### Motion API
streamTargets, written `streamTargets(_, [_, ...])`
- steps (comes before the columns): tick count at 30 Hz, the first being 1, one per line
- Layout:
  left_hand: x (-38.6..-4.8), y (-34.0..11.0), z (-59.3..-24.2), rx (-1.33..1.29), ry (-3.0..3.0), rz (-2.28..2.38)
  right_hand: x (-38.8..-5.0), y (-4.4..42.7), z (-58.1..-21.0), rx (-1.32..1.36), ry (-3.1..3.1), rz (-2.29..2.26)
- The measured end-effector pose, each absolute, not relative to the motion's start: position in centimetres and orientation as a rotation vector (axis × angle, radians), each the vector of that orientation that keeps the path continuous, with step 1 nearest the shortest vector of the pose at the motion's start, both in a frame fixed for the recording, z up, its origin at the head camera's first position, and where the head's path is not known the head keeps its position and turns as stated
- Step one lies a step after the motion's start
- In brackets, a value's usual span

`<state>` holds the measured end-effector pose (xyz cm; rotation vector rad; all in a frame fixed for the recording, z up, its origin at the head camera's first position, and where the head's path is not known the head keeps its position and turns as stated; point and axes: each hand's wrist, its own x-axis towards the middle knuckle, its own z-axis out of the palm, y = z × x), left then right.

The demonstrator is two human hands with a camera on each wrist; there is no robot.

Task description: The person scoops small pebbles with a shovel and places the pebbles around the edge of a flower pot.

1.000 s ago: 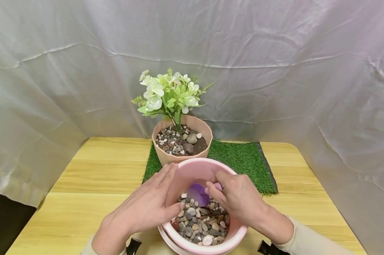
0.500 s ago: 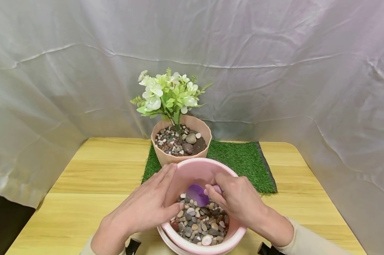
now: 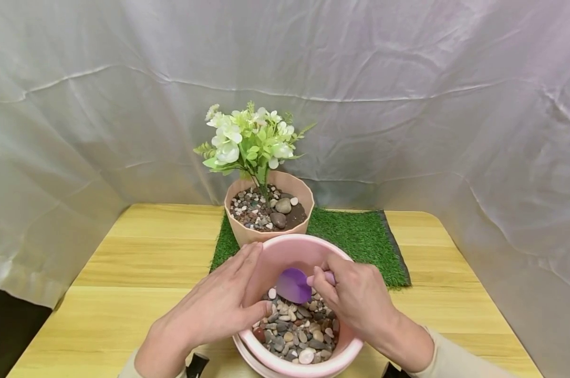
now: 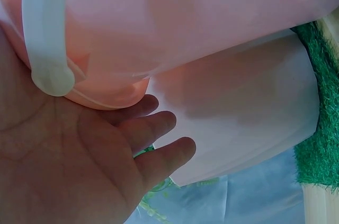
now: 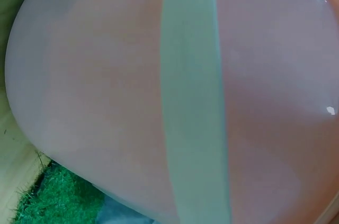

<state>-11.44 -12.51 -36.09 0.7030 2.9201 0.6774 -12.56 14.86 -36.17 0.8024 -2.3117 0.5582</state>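
Note:
A pink bucket (image 3: 266, 281) holding several small pebbles (image 3: 294, 336) stands at the table's front. My left hand (image 3: 209, 315) lies over its left rim, the thumb inside and the fingers stretched along the outside. In the left wrist view those fingers (image 4: 159, 128) look straight against the pink wall, below the bucket's white carry handle (image 4: 45, 28). My right hand (image 3: 360, 294) grips the lilac handle of a small purple shovel (image 3: 293, 286) inside the bucket. The shovel's blade is tilted just over the pebbles. In the right wrist view the bucket's wall (image 5: 106, 86) hides the right hand.
Behind the bucket, a peach flowerpot (image 3: 247, 231) with white artificial flowers (image 3: 254, 139), soil and stones stands on a green turf mat (image 3: 360, 241). The wooden table (image 3: 138, 262) is enclosed by grey cloth (image 3: 285, 47).
The shovel has lifted slightly from the pebbles and its blade has turned, showing more of its face. My right hand has turned a little with it. My left hand has stayed put.

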Motion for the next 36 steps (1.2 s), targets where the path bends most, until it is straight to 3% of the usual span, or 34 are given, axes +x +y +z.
streamTargets(36, [-11.5, -12.5, -36.1, 0.703, 2.893, 0.687, -13.5, 14.4, -34.1, 0.685, -2.917, 0.726])
